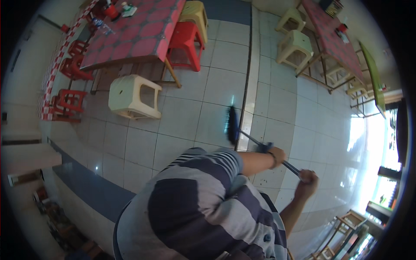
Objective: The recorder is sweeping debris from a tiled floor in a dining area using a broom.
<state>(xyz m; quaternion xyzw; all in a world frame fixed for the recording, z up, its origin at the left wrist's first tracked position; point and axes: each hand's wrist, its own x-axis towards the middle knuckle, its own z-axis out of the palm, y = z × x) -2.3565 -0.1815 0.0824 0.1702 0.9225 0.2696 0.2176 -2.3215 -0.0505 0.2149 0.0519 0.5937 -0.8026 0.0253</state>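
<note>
Both of my hands grip the thin handle of a broom (232, 126), which slants across the floor in front of me. My left hand (278, 157), with a dark band on its wrist, holds the handle lower down, nearer the bristles. Further up, my right hand (308, 180) is closed around the handle. The broom's dark bristles are blurred and lie at the pale tile floor (182, 117), beside a dark-edged strip (249, 107). A blurred dark blue piece (266, 147) shows on the handle just below my left hand.
A cream plastic stool (130, 96) stands before a table (136, 35) with a pink patterned cover. A red stool (187, 42) is at that table's right side. Cream stools (295, 47) stand beside another long table (338, 42) at right. Dark specks dot the tiles (266, 180).
</note>
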